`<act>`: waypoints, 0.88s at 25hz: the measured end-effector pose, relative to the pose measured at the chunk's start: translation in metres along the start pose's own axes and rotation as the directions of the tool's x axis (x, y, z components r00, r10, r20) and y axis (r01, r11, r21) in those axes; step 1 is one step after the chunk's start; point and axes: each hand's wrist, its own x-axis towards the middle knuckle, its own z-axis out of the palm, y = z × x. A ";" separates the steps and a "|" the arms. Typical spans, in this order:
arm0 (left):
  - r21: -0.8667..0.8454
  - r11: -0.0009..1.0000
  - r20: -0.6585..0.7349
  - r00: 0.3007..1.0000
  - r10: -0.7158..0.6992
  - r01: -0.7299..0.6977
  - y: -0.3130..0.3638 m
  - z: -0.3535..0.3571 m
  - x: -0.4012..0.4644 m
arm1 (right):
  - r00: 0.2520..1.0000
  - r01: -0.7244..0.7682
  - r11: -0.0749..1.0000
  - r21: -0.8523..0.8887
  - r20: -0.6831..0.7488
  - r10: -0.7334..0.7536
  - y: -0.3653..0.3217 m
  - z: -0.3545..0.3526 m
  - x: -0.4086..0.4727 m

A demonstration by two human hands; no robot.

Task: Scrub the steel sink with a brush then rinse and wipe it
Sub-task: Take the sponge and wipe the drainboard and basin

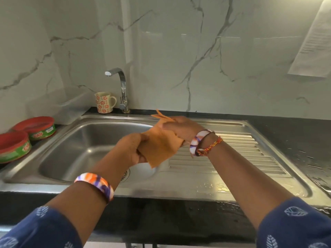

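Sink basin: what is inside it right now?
The sink basin shows bare steel and a drain strainer, partly hidden by the left hand. Both hands hold an orange cloth above it; the right hand grips its top.

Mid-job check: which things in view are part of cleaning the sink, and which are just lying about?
In the job:
steel sink
orange cloth, held by left hand and right hand
tap

Lying about:
flowered mug
two red-lidded tubs
clear plastic box
paper on the wall

No brush in view.
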 end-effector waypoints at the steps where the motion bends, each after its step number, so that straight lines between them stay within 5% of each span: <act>1: -0.025 1.000 0.042 0.999 0.008 -0.007 0.003 0.000 -0.001 | 0.994 0.059 0.998 -0.038 0.093 -0.055 -0.008 0.009 -0.003; 4: -0.154 0.988 0.117 0.993 0.033 -0.015 0.013 -0.009 0.000 | 0.938 0.226 0.884 -0.409 0.336 -0.084 -0.010 0.042 0.005; 6: -0.278 0.960 0.109 0.994 0.011 0.020 0.018 -0.027 0.005 | 0.930 0.287 0.750 -0.597 0.360 -0.070 -0.008 0.062 0.018; 10: -0.292 0.952 0.020 0.995 0.099 -0.089 0.034 -0.071 0.025 | 0.930 0.315 0.926 -0.207 0.265 -0.256 -0.016 0.096 0.059; 13: -0.349 0.913 -0.150 0.974 0.167 -0.210 0.060 -0.115 0.045 | 1.000 0.007 0.998 0.061 -0.002 -0.007 -0.026 0.134 0.107; 15: -0.354 0.897 -0.223 0.955 0.194 -0.265 0.082 -0.144 0.056 | 0.939 -0.333 0.831 0.445 0.234 0.251 -0.040 0.160 0.143; 17: -0.292 0.905 -0.234 0.941 0.244 -0.308 0.107 -0.176 0.069 | 0.840 -0.508 0.617 0.601 0.505 0.199 -0.059 0.181 0.175; 22: 0.018 0.957 -0.315 0.907 0.279 -0.289 0.185 -0.262 0.103 | 0.909 -0.394 0.688 0.609 0.371 0.192 -0.129 0.224 0.285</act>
